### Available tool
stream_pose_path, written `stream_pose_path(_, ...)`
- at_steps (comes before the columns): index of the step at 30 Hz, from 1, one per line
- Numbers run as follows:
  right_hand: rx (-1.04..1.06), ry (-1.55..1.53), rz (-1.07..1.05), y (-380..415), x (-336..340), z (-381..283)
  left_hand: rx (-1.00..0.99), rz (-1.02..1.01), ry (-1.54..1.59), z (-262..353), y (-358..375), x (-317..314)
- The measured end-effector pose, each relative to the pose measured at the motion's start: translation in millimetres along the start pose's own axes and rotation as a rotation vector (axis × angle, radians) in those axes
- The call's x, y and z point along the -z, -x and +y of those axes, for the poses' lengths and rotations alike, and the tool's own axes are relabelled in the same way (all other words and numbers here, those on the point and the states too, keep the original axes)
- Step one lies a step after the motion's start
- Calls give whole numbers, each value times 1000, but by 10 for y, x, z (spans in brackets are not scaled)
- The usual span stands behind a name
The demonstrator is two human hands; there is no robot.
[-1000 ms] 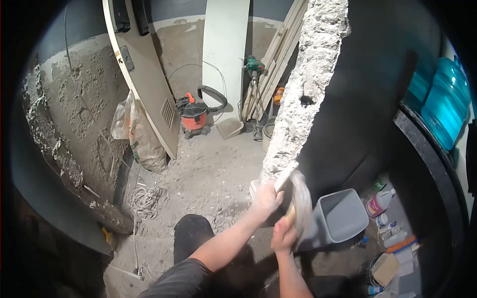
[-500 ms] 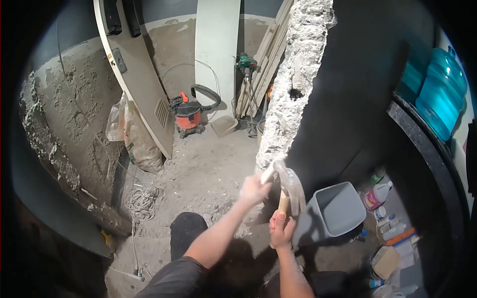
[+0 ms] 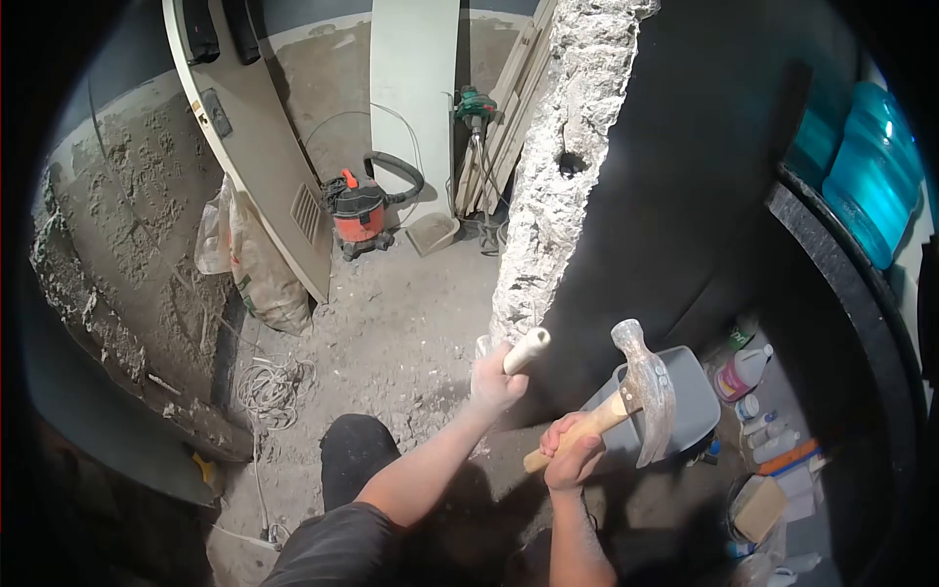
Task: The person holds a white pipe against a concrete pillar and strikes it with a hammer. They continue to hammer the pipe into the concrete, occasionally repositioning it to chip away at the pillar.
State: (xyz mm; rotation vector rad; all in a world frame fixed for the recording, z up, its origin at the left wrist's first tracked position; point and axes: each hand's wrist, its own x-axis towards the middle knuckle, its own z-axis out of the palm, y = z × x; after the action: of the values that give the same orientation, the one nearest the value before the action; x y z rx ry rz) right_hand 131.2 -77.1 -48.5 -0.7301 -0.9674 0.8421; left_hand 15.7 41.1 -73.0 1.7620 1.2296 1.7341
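Gripping a pale chisel [image 3: 525, 350], the left hand [image 3: 496, 380] has its fingers wrapped shut around the lower shaft, so only the blunt upper end shows, pointing toward 2 o'clock. The chisel's tip is hidden behind the hand, and whether it touches the broken wall edge [image 3: 556, 186] just at 12 o'clock of it cannot be told. The right hand [image 3: 572, 452] is closed in a fist around the wooden handle of a hammer [image 3: 641, 391], near the handle's butt; the steel head stands clear at 2 o'clock of the fist, apart from the chisel, with its claw hanging down. The head looks a little smeared.

A grey bin [image 3: 685, 411] lies behind the hammer head, partly covered by it. At 3 o'clock of the bin stand a few bottles [image 3: 740, 372], small and hard to read, and lower right items are cut off by the dark lens rim. A blue jug [image 3: 875, 176] sits on a dark counter [image 3: 831, 264] at the far right, half lost in the vignette. Across the rubble floor [image 3: 411, 313], at 11 o'clock of the hands, stand an orange vacuum [image 3: 358, 217], a leaning door [image 3: 254, 147] and a sack [image 3: 256, 269]; a coil of cable [image 3: 269, 386] lies at 9 o'clock.
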Motion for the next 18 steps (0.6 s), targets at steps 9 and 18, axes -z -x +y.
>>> stream_pose_path(9, -77, 56, -46, 28, -108, 32, 139, -153, -84, 205, -258, 57)
stream_pose_path(18, 647, 749, -100, 187, 558, 1173, 95, -178, -87, 90, -292, 48)
